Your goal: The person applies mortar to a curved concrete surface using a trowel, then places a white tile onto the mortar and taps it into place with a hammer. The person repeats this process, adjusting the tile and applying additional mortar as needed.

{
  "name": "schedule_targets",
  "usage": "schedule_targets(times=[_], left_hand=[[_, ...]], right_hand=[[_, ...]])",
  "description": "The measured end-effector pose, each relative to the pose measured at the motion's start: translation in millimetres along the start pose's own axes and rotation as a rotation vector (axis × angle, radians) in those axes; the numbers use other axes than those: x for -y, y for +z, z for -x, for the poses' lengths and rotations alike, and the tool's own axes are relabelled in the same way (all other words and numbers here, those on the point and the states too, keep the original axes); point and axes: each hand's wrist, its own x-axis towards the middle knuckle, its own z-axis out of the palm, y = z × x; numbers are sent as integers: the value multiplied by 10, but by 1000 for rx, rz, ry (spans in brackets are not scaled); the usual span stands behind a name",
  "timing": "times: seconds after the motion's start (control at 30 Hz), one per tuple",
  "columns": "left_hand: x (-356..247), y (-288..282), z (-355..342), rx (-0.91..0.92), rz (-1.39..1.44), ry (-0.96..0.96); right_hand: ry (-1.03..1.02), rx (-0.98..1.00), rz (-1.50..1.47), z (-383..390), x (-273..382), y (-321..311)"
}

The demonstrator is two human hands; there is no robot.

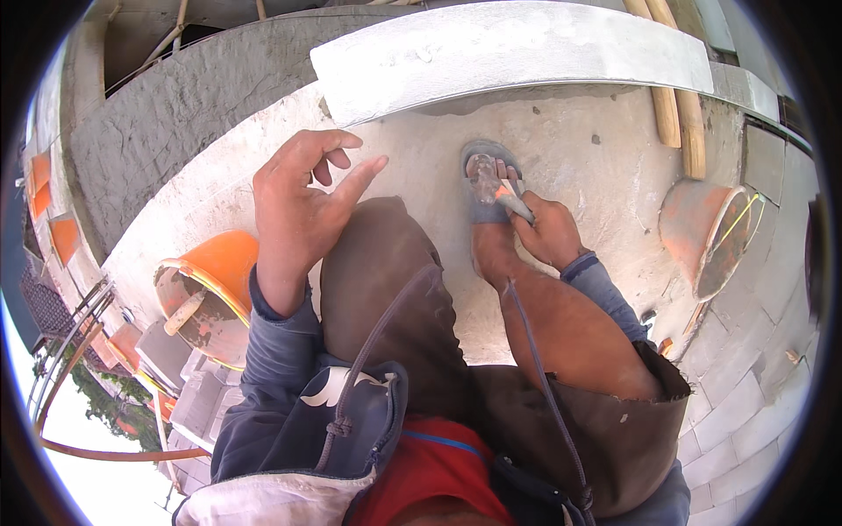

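Pale slab point(517, 57): spans the top of my view, hiding part of what lies behind;
Left leg point(381, 289): between my two grips;
Orange bucket point(230, 261): beyond the left forearm, a handle jutting out;
Grimy bucket point(688, 223): right side;
Wooden poles point(692, 136): two, partly behind the slab;
Left grip point(303, 197): wide, unloaded;
Right grip point(553, 235): wrapped round the tool;
Tool point(517, 205): over the sandalled right foot point(488, 213); contact I cannot tell
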Motion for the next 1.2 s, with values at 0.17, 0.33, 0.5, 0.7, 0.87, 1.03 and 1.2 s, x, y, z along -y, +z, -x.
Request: schedule_targets(times=[0.17,0.33,0.5,0.7,0.87,1.03,1.2], left_hand=[[19,164,-448,-91,-427,432],[183,145,-461,-49,-352,393],[154,46,-442,-163,-236,272],[-265,159,-1094,1,-457,472],[-530,471,-1625,133,-469,514],[-668,911,-1781,228,-476,510],[-1019,1301,-1967,305,-413,568]], right_hand=[[-66,37,7,-177,28,249],[-31,47,36,-241,-85,241],[-89,36,20,-211,-79,224],[-96,64,-93,-170,-136,184],[-43,-15,-140,-36,-49,-77],[186,-264,-266,192,-451,-175],[291,-596,-344,553,-830,-988]])
